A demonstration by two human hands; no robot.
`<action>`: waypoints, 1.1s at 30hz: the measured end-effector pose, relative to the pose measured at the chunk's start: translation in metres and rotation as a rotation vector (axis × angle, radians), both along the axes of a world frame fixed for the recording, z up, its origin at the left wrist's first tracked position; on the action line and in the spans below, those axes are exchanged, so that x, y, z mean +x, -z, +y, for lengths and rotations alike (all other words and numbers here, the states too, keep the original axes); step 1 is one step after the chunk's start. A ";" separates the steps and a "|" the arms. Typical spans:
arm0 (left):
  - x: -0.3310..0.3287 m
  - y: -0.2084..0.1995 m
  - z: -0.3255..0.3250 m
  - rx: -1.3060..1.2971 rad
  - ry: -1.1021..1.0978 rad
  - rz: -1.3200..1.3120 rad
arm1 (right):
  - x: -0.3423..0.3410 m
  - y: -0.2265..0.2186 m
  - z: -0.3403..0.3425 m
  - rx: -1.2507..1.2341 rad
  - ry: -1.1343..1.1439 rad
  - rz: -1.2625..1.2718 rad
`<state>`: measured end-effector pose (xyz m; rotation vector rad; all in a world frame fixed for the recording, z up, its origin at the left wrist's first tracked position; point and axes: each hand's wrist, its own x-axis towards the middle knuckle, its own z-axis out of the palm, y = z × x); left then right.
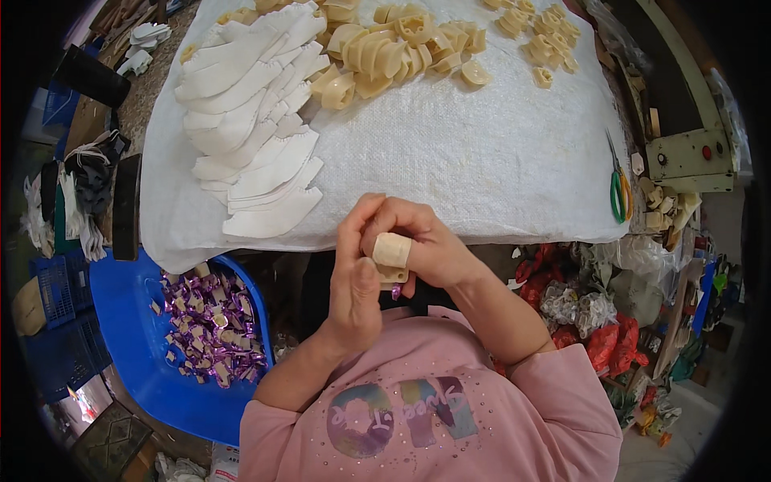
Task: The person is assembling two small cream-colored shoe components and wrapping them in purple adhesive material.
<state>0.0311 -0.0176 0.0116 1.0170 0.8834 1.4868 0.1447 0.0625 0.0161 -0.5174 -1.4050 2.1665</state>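
My left hand (357,281) and my right hand (430,245) meet in front of my chest, just off the table's near edge. A cream band (392,250) wraps my right thumb. Between the closed fingers is a small cream piece (393,275) with a bit of shiny purple at its lower end; my fingers hide much of it. Overlapping white fabric-like pieces (269,173) lie on the table beyond my left hand. Farther back are rows of curved tan pieces (381,55), with small tan clusters (548,40) at the far right.
A white woven sheet (450,161) covers the table. Scissors (620,193) with green and orange handles lie at its right edge. A blue basin (120,321) at lower left holds many purple-and-beige bits. Red and clear plastic bags (602,345) are heaped at right.
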 end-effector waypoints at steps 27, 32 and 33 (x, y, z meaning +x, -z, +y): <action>-0.010 0.011 0.009 -0.127 -0.001 -0.440 | 0.000 0.001 -0.018 0.223 0.233 -0.156; -0.013 0.002 0.008 -0.105 -0.008 -0.083 | 0.008 -0.004 -0.001 0.723 0.401 -0.334; -0.013 -0.002 0.008 -0.162 -0.050 0.124 | 0.007 -0.012 -0.002 0.842 0.423 -0.481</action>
